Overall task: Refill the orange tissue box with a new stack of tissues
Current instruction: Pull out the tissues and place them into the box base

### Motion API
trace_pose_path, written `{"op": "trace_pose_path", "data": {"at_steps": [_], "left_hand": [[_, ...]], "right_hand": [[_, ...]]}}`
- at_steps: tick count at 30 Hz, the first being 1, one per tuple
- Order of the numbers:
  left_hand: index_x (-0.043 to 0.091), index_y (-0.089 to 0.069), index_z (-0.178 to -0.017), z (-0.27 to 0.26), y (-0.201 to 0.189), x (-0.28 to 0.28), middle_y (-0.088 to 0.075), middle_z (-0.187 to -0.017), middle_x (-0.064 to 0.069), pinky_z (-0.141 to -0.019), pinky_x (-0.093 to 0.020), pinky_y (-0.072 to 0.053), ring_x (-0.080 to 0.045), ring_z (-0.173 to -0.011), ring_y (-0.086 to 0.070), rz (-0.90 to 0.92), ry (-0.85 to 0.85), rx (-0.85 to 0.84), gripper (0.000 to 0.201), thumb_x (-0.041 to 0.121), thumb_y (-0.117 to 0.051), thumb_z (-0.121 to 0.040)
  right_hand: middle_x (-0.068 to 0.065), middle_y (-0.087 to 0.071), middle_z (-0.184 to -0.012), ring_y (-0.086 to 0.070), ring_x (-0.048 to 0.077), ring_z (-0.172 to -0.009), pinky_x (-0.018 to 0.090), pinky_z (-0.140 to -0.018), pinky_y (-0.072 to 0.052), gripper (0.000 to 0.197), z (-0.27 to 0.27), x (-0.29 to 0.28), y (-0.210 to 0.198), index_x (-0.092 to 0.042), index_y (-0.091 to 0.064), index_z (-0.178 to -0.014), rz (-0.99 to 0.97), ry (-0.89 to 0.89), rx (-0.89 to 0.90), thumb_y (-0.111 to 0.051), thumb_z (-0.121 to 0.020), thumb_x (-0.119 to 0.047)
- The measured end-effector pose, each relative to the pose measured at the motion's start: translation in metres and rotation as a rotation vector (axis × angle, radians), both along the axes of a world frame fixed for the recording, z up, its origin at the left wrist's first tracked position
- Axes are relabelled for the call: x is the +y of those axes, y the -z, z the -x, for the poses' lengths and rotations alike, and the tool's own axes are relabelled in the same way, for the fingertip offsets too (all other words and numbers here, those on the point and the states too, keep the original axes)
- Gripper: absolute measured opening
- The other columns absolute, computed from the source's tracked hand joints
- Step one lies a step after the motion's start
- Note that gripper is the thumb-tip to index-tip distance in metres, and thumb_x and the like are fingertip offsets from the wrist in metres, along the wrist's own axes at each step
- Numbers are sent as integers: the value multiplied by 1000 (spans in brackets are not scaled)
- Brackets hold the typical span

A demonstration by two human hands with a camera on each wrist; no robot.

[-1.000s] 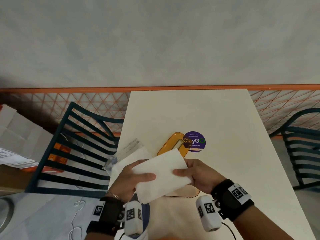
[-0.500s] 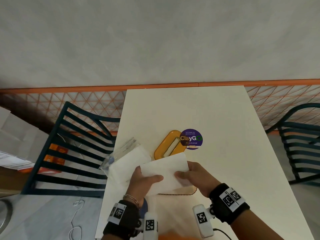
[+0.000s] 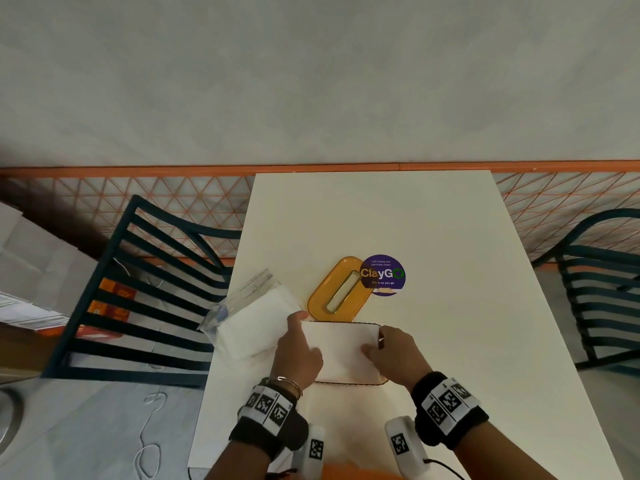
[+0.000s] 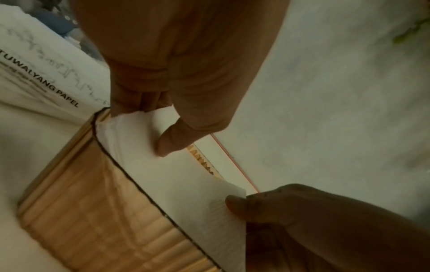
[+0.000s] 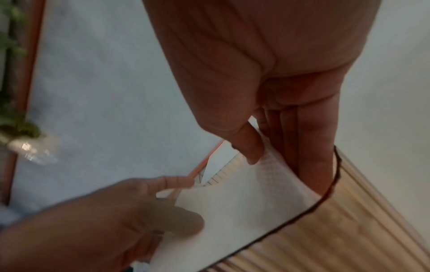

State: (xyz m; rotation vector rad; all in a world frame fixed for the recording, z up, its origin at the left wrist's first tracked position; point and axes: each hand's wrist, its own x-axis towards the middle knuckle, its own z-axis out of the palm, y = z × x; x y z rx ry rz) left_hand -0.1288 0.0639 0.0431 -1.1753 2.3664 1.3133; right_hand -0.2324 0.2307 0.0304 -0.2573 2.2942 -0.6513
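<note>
A white tissue stack lies flat inside the open orange ribbed box near the table's front. My left hand pinches its left end, thumb on top and fingers down along the box's end wall. My right hand pinches the right end the same way, with its fingers tucked between the stack and the box wall. The box's orange slotted lid lies just behind, off the box.
An opened plastic pack of more white tissues lies left of the box at the table edge. A purple round sticker is on the table beside the lid. Dark slatted chairs stand on both sides.
The stack was held tilted above the table; both hands have lowered it flat into the orange box and now sit lower at its ends.
</note>
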Motion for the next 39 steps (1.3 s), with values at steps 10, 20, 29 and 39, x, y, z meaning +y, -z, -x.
{"op": "trace_pose_path", "data": {"at_steps": [10, 20, 29, 39], "left_hand": [[19, -50, -138, 6, 5, 8, -65, -129, -7, -93, -27, -53, -22, -114, -64, 169, 242, -160, 51, 5, -68, -93], [21, -58, -137, 2, 12, 6, -59, -140, -2, -102, -26, -47, -18, -127, -58, 403, 390, -153, 43, 13, -65, -95], [24, -61, -134, 1, 20, 5, -51, -142, 2, -96, -24, -50, -16, -125, -56, 509, 566, -26, 47, 12, -75, -90], [28, -64, -128, 8, 26, -6, -59, -135, 7, -100, -26, -49, -15, -126, -56, 364, 553, -29, 41, 23, -76, -89]], "right_hand": [[8, -65, -117, -66, 23, -103, 26, -84, -52, 28, 0, -15, 0, -8, -62, -120, -246, -106, 167, -57, -97, -23], [11, -65, -122, -66, 27, -111, 31, -92, -53, 28, -4, -21, -10, -6, -61, -124, -348, -284, 301, -51, -99, -11], [4, -65, -118, -63, 21, -103, 27, -81, -48, 43, -3, -12, -10, -15, -53, -124, -198, -420, 412, -75, -88, -22], [1, -58, -135, -57, 22, -123, 30, -102, -48, 45, 1, -3, 6, -19, -59, -132, -143, -621, 374, -70, -89, -14]]}}
